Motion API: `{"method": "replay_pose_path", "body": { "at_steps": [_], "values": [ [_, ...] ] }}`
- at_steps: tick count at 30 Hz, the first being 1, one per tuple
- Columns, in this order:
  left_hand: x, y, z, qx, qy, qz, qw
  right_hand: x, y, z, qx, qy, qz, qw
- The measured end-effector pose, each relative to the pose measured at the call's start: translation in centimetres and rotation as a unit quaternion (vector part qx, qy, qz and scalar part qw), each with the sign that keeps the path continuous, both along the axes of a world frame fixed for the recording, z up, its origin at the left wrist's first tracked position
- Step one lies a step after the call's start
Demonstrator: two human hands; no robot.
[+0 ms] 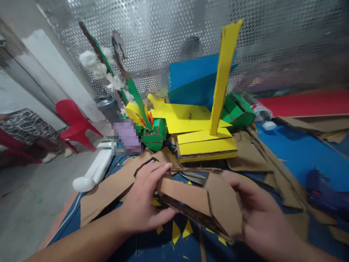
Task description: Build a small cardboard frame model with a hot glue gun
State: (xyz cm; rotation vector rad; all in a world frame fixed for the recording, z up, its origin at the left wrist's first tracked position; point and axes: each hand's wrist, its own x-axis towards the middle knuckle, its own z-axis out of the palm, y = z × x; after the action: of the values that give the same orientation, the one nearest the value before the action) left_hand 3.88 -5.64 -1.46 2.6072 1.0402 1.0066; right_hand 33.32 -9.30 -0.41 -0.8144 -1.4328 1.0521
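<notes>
Between my two hands is a small brown cardboard box (188, 196), with a many-sided end panel facing right and a gap along its side. My left hand (148, 198) grips its left end, thumb below and fingers over the top. My right hand (259, 209) is wrapped around the right end, its fingertips mostly hidden behind the panel. Just beyond the box stands a yellow card-covered base (207, 147) with a tall yellow upright strip (225, 72). Scissor-like metal blades (195, 177) show partly behind the box. Yellow paper scraps (181, 231) lie beneath.
A green planter-like box (155, 136) with green stems stands behind, near a blue sheet (193, 78). Flat cardboard pieces (114, 185) cover much of the table. On the right are a clear bottle (259, 109) and a dark blue tool (325, 193). A white glue-gun-like object's kind is unclear.
</notes>
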Motion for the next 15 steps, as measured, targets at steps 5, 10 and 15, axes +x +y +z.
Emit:
{"method": "replay_pose_path", "body": {
  "at_steps": [5,10,15],
  "values": [
    [0.1,1.0,-0.2,-0.019,0.018,-0.002,1.0,-0.1,0.5,0.1,0.006,-0.043,0.021,0.999],
    [0.6,1.9,0.2,-0.023,0.017,0.007,1.0,4.3,-0.3,2.7,0.171,-0.185,-0.174,0.952],
    [0.5,1.7,0.2,-0.04,0.004,0.027,0.999,13.4,-4.3,3.2,0.135,-0.342,-0.35,0.862]
  ]
}}
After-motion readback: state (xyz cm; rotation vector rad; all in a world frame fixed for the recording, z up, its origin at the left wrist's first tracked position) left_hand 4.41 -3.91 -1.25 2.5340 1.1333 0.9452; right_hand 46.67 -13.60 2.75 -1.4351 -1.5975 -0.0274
